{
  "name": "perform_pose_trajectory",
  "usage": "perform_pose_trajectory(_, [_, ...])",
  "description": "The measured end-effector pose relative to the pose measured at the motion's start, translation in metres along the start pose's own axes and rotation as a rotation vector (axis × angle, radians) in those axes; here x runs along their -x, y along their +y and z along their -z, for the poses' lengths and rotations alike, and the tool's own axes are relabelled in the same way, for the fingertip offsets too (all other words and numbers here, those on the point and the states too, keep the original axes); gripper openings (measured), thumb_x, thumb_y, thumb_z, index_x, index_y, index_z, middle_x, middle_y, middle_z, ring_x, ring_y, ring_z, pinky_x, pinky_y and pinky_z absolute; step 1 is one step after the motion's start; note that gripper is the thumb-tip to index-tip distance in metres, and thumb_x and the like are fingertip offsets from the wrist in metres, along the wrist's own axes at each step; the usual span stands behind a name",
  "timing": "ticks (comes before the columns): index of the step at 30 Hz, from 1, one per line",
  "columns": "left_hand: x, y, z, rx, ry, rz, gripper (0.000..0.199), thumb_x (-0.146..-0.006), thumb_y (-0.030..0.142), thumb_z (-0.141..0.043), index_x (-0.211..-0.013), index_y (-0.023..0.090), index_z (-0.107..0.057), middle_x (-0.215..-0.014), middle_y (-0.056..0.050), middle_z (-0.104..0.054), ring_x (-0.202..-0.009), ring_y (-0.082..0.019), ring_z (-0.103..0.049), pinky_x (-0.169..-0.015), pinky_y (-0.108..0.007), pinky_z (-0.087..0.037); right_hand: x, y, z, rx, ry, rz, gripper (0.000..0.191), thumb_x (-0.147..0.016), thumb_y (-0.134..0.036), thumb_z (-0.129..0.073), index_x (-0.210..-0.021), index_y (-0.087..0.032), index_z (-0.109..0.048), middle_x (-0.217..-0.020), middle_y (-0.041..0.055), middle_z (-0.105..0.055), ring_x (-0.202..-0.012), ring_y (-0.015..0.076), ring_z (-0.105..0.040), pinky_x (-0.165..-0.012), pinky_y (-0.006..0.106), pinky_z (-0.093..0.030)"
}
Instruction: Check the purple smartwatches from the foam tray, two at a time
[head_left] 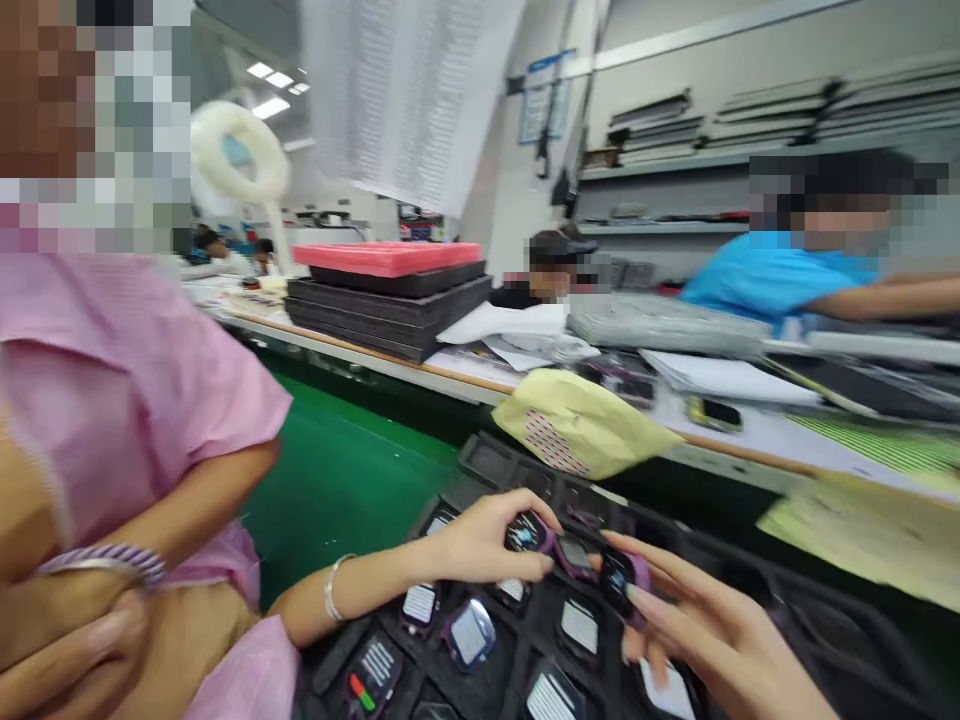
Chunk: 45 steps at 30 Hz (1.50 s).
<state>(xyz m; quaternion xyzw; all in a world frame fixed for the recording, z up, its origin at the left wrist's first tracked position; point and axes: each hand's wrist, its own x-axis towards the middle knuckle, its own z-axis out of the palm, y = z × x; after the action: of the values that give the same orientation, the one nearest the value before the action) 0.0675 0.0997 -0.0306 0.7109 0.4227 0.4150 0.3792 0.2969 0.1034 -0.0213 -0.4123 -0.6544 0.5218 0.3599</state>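
My left hand (484, 540), with a bangle on its wrist, grips a round-faced smartwatch (525, 533) between thumb and fingers; its screen is lit. My right hand (701, 615) pinches a second smartwatch (619, 582) that has a dark lit face and a purple edge. Between the hands is another purple-framed watch (575, 554); whether either hand touches it, I cannot tell. Under both hands lies a black compartment tray (499, 640). Several watches sit in its slots, many showing white text screens, and one (373, 675) shows red and green bars.
A yellow bag (585, 425) rests at the tray's far edge. Beyond it, a workbench (465, 385) holds stacked black trays (367, 310) under a pink tray (386, 258), plus papers. A co-worker in pink (135, 370) sits close on my left; another in blue (787, 275) is across the bench.
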Motion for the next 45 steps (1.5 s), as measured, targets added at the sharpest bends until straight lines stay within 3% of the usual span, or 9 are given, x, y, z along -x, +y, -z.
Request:
perform_pose_trajectory(4, [0.003,0.001,-0.001,-0.012,0.014,0.012,0.028,-0.073,0.017,-0.059,-0.101,0.019,-0.058,-0.088,0.0,-0.061,-0.083,-0.017,-0.057,-0.076,-0.027,-0.045,0.002,-0.008,-0.005,-0.177,-0.047,-0.093,0.055,-0.077,-0.04,-0.069,-0.123,-0.013,-0.059,-0.061,0.0053,-0.068,-0.049,0.0163,-0.062,-0.045,0.024,-0.05])
perform_pose_trajectory(7, [0.005,-0.001,0.0,-0.007,-0.059,0.053,0.025,-0.073,0.014,-0.056,-0.098,0.019,-0.057,-0.085,0.001,-0.061,-0.082,-0.017,-0.057,-0.076,-0.027,-0.045,0.001,-0.001,-0.001,-0.226,-0.116,-0.129,0.058,-0.074,-0.039,-0.072,-0.124,-0.012,-0.059,-0.058,0.0047,-0.068,-0.049,0.018,-0.064,-0.044,0.025,-0.051])
perform_pose_trajectory(13, [0.008,-0.002,0.002,-0.038,-0.055,0.048,0.028,-0.073,0.012,-0.054,-0.101,0.018,-0.055,-0.095,-0.002,-0.062,-0.091,-0.018,-0.056,-0.082,-0.028,-0.043,0.006,-0.006,0.0,-0.182,-0.117,-0.144,0.057,-0.079,-0.034,-0.069,-0.129,-0.01,-0.054,-0.06,0.0046,-0.07,-0.05,0.0163,-0.065,-0.05,0.025,-0.053])
perform_pose_trajectory(18, [0.008,-0.003,0.001,-0.043,-0.051,0.054,0.029,-0.072,0.012,-0.055,-0.101,0.018,-0.055,-0.099,-0.003,-0.062,-0.096,-0.02,-0.056,-0.087,-0.029,-0.043,0.004,-0.007,0.003,-0.143,-0.204,-0.142,0.058,-0.081,-0.035,-0.067,-0.131,-0.009,-0.053,-0.06,0.0051,-0.071,-0.048,0.0155,-0.065,-0.049,0.023,-0.052])
perform_pose_trajectory(28, [0.011,0.0,0.001,-0.061,-0.024,0.013,0.029,-0.072,0.012,-0.056,-0.1,0.018,-0.055,-0.096,-0.003,-0.063,-0.092,-0.019,-0.058,-0.084,-0.028,-0.045,0.007,-0.005,0.007,-0.124,-0.169,-0.067,0.048,-0.083,-0.031,-0.067,-0.125,-0.01,-0.056,-0.058,0.005,-0.07,-0.049,0.0154,-0.064,-0.048,0.022,-0.052])
perform_pose_trajectory(40, [0.012,0.002,0.004,-0.064,0.022,-0.006,0.026,-0.072,0.011,-0.056,-0.097,0.017,-0.055,-0.09,-0.001,-0.062,-0.084,-0.015,-0.057,-0.079,-0.025,-0.044,0.009,-0.004,0.01,-0.101,-0.155,-0.082,0.056,-0.085,-0.03,-0.065,-0.133,-0.009,-0.047,-0.061,0.0056,-0.071,-0.052,0.0156,-0.064,-0.053,0.025,-0.053])
perform_pose_trajectory(45, [0.014,0.002,0.004,-0.049,0.024,-0.018,0.028,-0.074,0.012,-0.056,-0.102,0.018,-0.053,-0.092,-0.001,-0.062,-0.085,-0.015,-0.056,-0.078,-0.025,-0.044,0.008,-0.007,0.009,-0.103,-0.143,-0.069,0.05,-0.084,-0.031,-0.066,-0.128,-0.011,-0.052,-0.061,0.0052,-0.07,-0.052,0.0164,-0.064,-0.052,0.025,-0.052])
